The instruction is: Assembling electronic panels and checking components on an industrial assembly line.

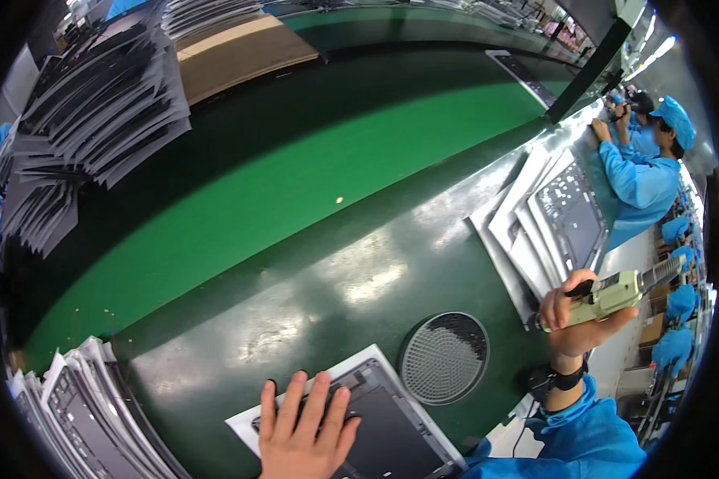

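Your left hand (302, 435) lies spread on the dark panel (395, 437), near; at right, your right hand (575, 338) curls around what seems a pale-green electric screwdriver (620, 293).

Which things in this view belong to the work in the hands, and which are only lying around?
In use:
- panel, under the left hand
- tool, held in the right hand
- round tray, probably, beside the panel

Apparently lying around:
- right panel stack
- lower-left panel stack
- upper-left stack
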The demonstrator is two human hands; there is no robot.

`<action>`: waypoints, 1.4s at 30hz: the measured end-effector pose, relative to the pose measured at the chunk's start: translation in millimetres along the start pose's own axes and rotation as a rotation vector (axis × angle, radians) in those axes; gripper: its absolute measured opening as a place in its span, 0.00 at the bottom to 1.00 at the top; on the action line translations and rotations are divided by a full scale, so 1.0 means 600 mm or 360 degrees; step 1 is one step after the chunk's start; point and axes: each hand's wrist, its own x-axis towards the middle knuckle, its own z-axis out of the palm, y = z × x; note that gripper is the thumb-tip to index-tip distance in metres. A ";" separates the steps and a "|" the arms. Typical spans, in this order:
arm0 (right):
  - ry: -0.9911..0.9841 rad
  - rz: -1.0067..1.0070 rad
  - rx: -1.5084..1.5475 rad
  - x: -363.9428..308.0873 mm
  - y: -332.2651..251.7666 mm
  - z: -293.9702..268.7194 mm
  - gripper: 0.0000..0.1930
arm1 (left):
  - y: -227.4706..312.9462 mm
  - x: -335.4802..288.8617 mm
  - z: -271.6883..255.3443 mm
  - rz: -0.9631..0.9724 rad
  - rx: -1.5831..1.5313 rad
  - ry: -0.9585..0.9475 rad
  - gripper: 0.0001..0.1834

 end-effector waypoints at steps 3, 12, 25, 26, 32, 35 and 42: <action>-0.0177 -0.0190 0.0057 -0.003 -0.038 0.035 0.51 | -0.004 0.002 0.003 0.0042 0.0013 -0.0005 0.23; -0.0925 -0.0324 0.0175 -0.003 -0.034 0.175 0.40 | -0.010 -0.002 0.005 0.0052 0.0066 -0.0016 0.22; -0.0874 -0.0183 0.0392 -0.038 0.018 0.181 0.08 | -0.013 -0.001 0.004 0.0013 -0.0042 0.0021 0.22; -0.0851 -0.0168 0.0364 -0.041 0.023 0.181 0.07 | -0.013 -0.002 0.004 0.0014 -0.0029 0.0013 0.21; -0.0742 -0.0261 0.0189 -0.041 0.033 0.195 0.46 | -0.014 -0.004 0.005 0.0001 -0.0053 0.0015 0.22; -0.0819 -0.0234 0.0217 -0.040 0.024 0.188 0.26 | -0.014 -0.002 0.006 0.0014 -0.0082 0.0019 0.22; -0.0710 -0.0283 0.0404 -0.047 0.029 0.205 0.26 | -0.012 -0.007 0.001 -0.0024 -0.0046 0.0013 0.23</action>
